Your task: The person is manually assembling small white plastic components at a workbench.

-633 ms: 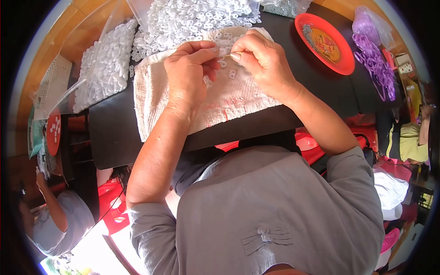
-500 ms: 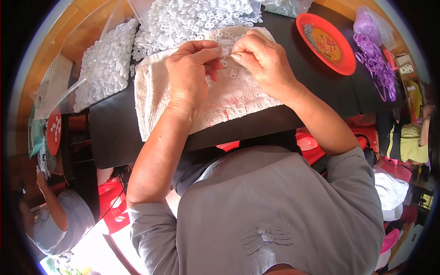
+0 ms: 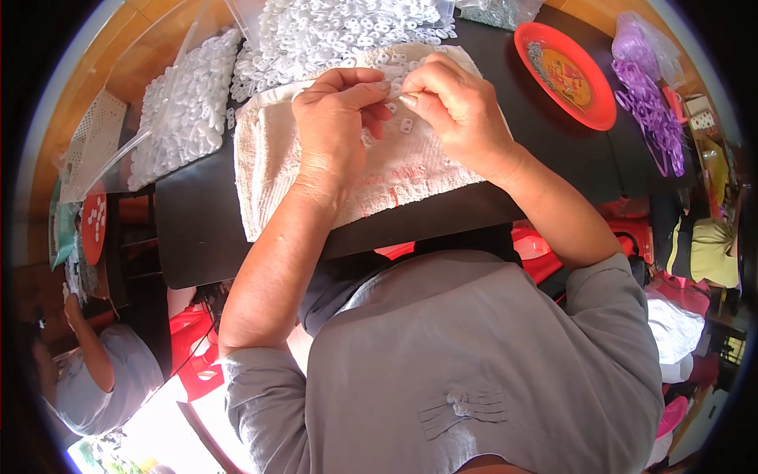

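The left hand (image 3: 333, 114) and right hand (image 3: 467, 114) are near each other over a pale towel (image 3: 268, 162), each grip's thumb and forefinger together; anything pinched is too small to tell. A small white piece (image 3: 406, 125) with 2 holes lies between them on the towel, before a heap of white pieces (image 3: 339, 31).

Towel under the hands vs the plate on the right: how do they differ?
Colour: the towel is cream with faint red marks; the plate is red with a yellow-orange patterned middle.
Shape: the towel is a soft, roughly four-sided cloth; the plate is rounded with a smooth rim.
Load: the towel bears loose white pieces; the plate holds small grey bits.
Shared: both lie on the black table.
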A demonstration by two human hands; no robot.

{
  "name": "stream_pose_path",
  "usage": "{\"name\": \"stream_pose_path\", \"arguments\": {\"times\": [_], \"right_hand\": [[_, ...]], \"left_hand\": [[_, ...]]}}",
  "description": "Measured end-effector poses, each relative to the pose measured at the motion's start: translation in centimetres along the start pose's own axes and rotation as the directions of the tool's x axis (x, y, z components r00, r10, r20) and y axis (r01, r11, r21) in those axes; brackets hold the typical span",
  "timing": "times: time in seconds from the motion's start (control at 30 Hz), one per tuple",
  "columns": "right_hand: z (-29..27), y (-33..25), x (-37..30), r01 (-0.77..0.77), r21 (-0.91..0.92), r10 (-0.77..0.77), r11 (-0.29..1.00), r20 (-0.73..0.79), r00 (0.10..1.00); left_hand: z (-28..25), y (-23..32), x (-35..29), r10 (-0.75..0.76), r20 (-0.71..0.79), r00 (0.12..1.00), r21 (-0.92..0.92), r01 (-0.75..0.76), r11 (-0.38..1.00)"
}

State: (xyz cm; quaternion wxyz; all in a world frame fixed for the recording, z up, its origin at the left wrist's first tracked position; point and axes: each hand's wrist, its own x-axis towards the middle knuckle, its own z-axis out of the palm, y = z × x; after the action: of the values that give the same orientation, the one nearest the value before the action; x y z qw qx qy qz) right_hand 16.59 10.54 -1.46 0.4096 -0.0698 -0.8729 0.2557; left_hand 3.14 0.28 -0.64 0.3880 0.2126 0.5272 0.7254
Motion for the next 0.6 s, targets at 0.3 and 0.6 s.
{"name": "stream_pose_path", "arguments": {"times": [0.3,0.6], "right_hand": [[-0.13,0.14,0.14,0.034,-0.048,-0.034,0.998,-0.011,0.999],[-0.29,-0.34,0.16,0.064,-0.144,-0.062,0.988,0.013,0.998]], "left_hand": [[-0.1,0.04,-0.04,0.005,0.001,1.0,-0.005,-0.005,1.0],[-0.03,-0.07,-0.08,0.009,-0.006,1.0,0.003,-0.009,1.0]]}}
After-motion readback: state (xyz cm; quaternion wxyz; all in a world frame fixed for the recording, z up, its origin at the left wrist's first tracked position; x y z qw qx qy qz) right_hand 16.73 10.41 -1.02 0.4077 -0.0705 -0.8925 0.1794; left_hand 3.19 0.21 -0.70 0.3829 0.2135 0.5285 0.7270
